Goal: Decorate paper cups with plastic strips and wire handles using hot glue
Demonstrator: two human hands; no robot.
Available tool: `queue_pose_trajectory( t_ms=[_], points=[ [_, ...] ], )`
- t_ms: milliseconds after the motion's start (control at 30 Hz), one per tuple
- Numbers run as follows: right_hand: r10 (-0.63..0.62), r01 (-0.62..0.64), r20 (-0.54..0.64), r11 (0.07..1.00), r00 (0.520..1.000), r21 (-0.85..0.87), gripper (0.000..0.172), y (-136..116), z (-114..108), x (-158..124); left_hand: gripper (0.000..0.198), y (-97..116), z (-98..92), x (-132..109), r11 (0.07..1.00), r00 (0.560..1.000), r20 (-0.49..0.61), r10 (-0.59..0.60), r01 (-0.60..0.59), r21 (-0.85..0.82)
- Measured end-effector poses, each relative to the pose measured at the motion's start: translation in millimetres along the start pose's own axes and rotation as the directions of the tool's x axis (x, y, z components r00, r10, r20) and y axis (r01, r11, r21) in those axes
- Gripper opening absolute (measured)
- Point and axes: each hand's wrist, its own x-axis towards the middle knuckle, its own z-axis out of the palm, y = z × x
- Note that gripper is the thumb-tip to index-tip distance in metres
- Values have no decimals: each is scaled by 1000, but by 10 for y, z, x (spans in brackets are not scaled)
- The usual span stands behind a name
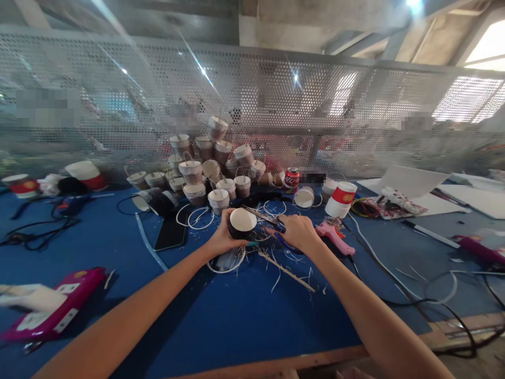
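Wrapped around the side of a small dark pot (238, 231) with a pale round end facing up, my left hand (221, 237) is closed. My right hand (300, 231) grips scissors (262, 216) with dark handles; their blades point left, at the far rim of the pot. Whether the blades touch the pot or a strand, I cannot tell. Below and behind the hands lie white cord loops (200, 218) and scattered thread scraps (290, 258). A thin pale strip (292, 273) rests on the blue tabletop (236, 316) in front of the right hand.
Several small whitish pots (191, 172) are piled at the back against a perforated metal panel (244, 100). A dark phone (171, 231) lies left of my hands. To the right are a pink glue gun (335, 237) and a red-and-white paper cup (341, 200). A magenta power strip (74, 287) sits at left.
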Motion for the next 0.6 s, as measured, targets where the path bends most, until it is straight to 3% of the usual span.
queue_pose_trajectory(
  t_ms=[200, 367, 600],
  points=[
    [-5, 6, 8, 999, 1000, -53, 71, -20, -16, -17, 63, -22, 7, -28, 999, 998, 68, 1, -4, 42],
    [-19, 19, 14, 1000, 1000, -12, 67, -10, -1, -7, 72, -64, 17, -28, 995, 998, 27, -61, 63, -73],
    [83, -85, 20, 993, 996, 88, 63, 70, 73, 38, 83, -34, 26, -5, 967, 989, 8, -150, 148, -208]
  ],
)
